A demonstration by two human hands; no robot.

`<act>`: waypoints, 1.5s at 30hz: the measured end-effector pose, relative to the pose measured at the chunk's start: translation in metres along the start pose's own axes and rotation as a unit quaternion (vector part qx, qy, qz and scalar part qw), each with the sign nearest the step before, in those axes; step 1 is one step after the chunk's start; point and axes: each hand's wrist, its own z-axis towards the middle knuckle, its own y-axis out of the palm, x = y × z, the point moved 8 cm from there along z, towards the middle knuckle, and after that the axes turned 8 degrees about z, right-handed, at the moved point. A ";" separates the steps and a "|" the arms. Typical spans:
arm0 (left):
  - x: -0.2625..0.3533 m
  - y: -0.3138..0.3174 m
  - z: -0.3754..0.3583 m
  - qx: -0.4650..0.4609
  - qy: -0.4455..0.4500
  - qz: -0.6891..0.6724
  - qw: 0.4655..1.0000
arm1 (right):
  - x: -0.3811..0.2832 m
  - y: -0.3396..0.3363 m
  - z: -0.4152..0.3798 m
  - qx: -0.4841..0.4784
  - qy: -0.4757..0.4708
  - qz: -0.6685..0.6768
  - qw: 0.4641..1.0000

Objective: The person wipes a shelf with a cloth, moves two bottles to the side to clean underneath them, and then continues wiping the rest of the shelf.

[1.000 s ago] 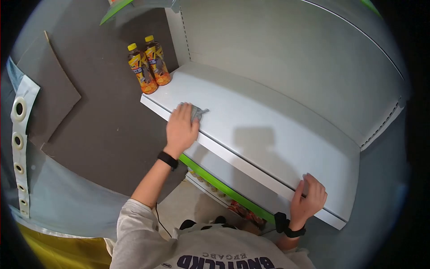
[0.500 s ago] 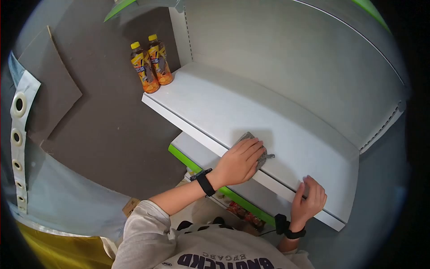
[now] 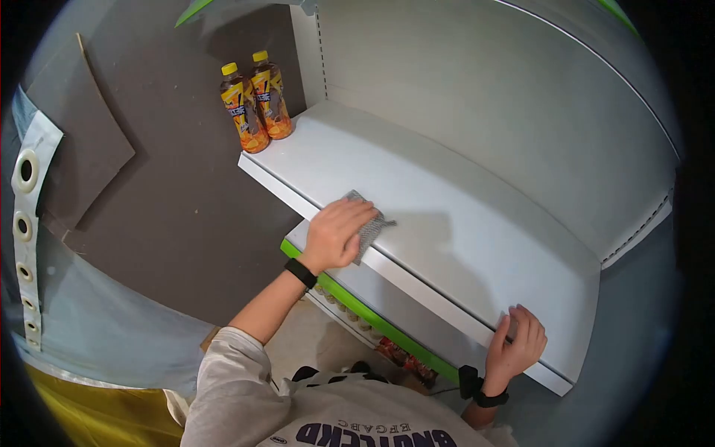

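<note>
Landmark: the white upper shelf. Left hand is at the front edge of the shelf, left of its midpoint; palm down, fingers close together and slightly bent, holding a grey cloth against the surface. Cloth lies partly beneath the fingers, one part showing beyond them on the shelf top, another hanging over the front lip. Underside of this hand hidden; cannot tell how firmly the cloth is gripped.

Right hand rests at the front edge near the right end of the shelf. Fingers loosely curved over the top, thumb a little apart from them; no object visible in it. Black bands on both wrists; a small dark object beside the right one, below the shelf edge.

Two bottles with yellow caps stand side by side at the left end of the shelf, well apart from the cloth. Pale back panel rises behind the shelf. Below the shelf: a lower shelf with a green front strip, and under that, red packages, details too small to read. Brown board left of the shelf
</note>
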 end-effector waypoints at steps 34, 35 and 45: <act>-0.054 0.027 0.026 -0.096 -0.118 0.101 0.983 | 0.001 0.002 0.005 0.012 0.028 -0.021 0.999; -0.029 0.030 0.030 -0.110 -0.124 0.065 0.984 | 0.002 0.003 0.004 0.014 0.025 -0.025 0.999; 0.165 0.052 0.038 -0.111 -0.029 -0.075 0.991 | 0.003 0.001 0.001 0.022 0.027 -0.010 0.999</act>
